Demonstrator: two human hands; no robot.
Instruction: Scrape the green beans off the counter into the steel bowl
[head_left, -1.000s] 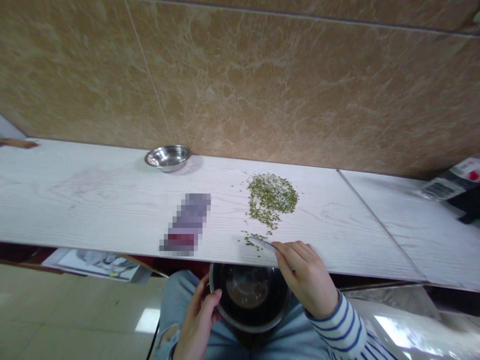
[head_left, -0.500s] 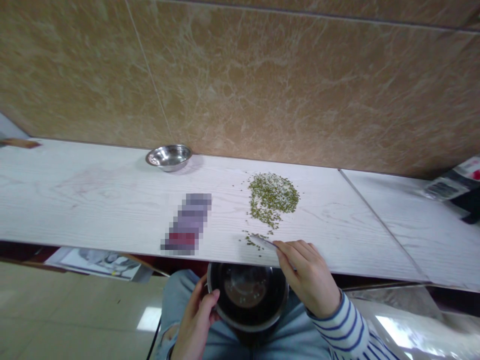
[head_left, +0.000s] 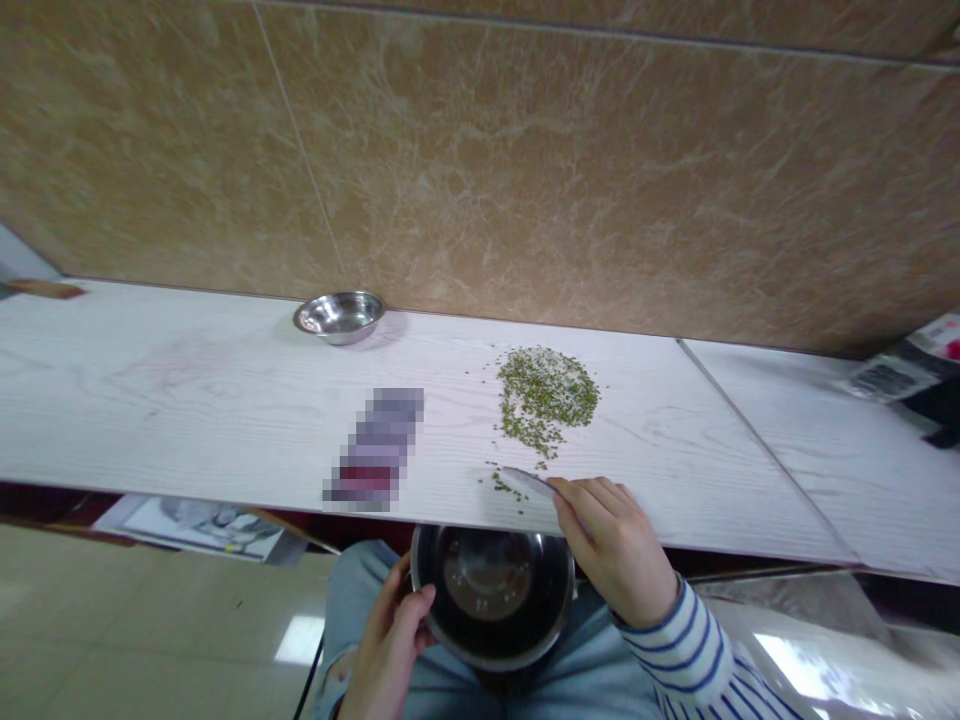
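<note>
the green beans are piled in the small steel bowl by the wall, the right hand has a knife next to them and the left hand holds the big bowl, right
No: the green beans lie on the white tabletop, not in the small steel bowl, as the head view shows. The right hand has a knife next to them; the left hand holds the big bowl.

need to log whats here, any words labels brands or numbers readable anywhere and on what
No text can be read anywhere.
The pixelated block on the white board: blurred out, unreadable.
The packet at the right edge: dark and red print, too small and blurred to read.
The steel bowl in the left hand and the metal utensil in the right hand: no marking shows.
</note>
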